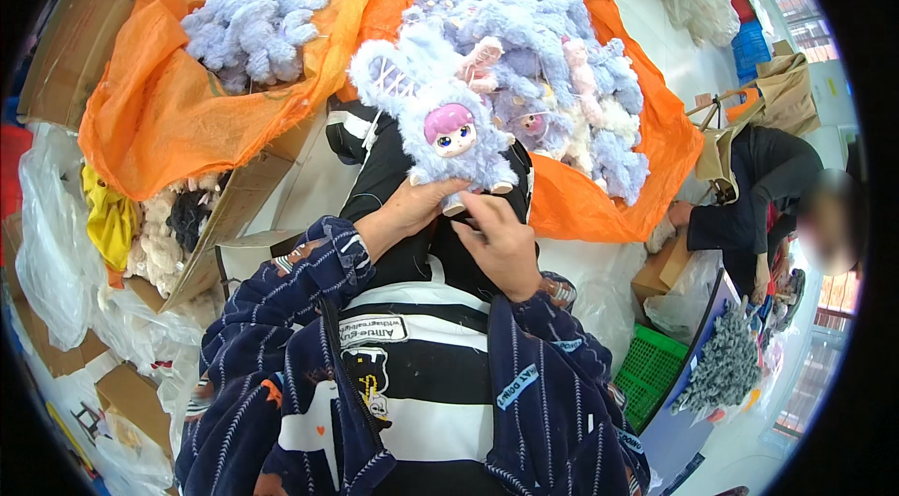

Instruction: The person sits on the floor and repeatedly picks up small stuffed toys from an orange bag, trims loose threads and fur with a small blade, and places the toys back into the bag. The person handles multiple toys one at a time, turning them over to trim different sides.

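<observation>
Before you, the right sack (571, 206), orange and spread open, holds a big heap of blue plush (524, 28) with pink and white pieces among it. The left sack (178, 145), also orange, bears a smaller blue pile (248, 23). Below it, a box (239, 215) holds cream plush (153, 248) and something black (190, 218), with a yellow cloth (108, 215) beside them. At your lower right is a green crate (649, 372).

The doll (435, 135) is over your lap, upright, face up toward you, in front of the right sack. Your left hand (412, 207) grips its underside, thumb across the bottom. Your right hand (501, 238) is bent inward, fingers curled near its foot; you cannot tell whether they pinch anything.
</observation>
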`<act>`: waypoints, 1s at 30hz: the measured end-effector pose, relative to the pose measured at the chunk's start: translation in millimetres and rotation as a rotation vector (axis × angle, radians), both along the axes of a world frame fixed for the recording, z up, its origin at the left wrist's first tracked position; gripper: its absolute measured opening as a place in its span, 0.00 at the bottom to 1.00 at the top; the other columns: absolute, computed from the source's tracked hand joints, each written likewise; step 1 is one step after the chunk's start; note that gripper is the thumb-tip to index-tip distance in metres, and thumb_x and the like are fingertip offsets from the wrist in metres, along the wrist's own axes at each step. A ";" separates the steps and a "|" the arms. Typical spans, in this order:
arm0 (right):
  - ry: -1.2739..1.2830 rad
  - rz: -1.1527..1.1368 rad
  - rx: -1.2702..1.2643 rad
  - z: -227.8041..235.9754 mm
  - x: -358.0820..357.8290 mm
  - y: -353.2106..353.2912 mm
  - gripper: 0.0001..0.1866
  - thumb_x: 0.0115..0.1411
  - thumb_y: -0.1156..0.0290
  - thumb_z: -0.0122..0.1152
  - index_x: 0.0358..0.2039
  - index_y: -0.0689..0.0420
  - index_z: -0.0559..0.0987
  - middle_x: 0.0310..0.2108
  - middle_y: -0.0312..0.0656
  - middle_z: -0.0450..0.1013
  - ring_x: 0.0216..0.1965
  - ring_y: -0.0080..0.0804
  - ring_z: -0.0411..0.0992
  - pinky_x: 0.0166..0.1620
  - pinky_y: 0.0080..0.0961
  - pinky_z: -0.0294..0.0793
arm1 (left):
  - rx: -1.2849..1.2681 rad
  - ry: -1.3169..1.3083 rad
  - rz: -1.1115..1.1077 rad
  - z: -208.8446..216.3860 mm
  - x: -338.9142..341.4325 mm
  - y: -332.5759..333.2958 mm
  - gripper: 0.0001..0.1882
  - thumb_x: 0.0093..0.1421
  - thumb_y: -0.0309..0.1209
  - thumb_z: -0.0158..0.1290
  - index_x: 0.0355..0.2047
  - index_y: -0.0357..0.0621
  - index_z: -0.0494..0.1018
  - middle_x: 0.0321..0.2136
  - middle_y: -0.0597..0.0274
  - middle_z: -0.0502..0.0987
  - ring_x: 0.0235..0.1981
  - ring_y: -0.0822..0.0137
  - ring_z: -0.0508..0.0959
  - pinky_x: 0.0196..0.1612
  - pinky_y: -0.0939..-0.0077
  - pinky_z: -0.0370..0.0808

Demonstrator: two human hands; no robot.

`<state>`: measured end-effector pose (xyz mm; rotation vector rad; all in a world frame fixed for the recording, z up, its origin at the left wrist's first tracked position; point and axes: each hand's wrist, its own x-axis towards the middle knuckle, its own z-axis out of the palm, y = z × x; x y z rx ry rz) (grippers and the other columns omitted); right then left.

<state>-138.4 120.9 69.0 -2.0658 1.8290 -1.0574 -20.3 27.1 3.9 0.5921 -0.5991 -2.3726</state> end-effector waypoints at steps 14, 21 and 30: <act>-0.165 -0.050 -0.066 -32.9 1.1 -13.8 0.12 0.47 0.78 0.65 0.32 0.60 0.72 0.18 0.39 0.70 0.18 0.23 0.69 0.23 0.19 0.68 | 0.042 -0.043 -0.048 -1.1 2.8 -1.0 0.19 0.55 0.20 0.52 0.48 0.38 0.67 0.42 0.55 0.74 0.41 0.64 0.76 0.45 0.71 0.74; -0.744 -0.259 0.210 2.2 -16.1 4.4 0.21 0.52 0.74 0.63 0.46 0.59 0.70 0.25 0.34 0.72 0.19 0.16 0.66 0.24 0.13 0.67 | 0.029 0.043 -0.139 9.9 8.5 -6.1 0.20 0.56 0.25 0.53 0.50 0.39 0.66 0.43 0.58 0.73 0.44 0.64 0.74 0.47 0.71 0.73; -0.383 -0.114 -0.166 -4.4 -10.9 -7.7 0.07 0.51 0.77 0.62 0.32 0.54 0.76 0.25 0.40 0.71 0.15 0.22 0.65 0.19 0.17 0.64 | -0.139 0.136 0.055 23.9 15.1 -14.0 0.39 0.54 0.39 0.56 0.61 0.43 0.49 0.58 0.59 0.59 0.57 0.61 0.63 0.58 0.63 0.61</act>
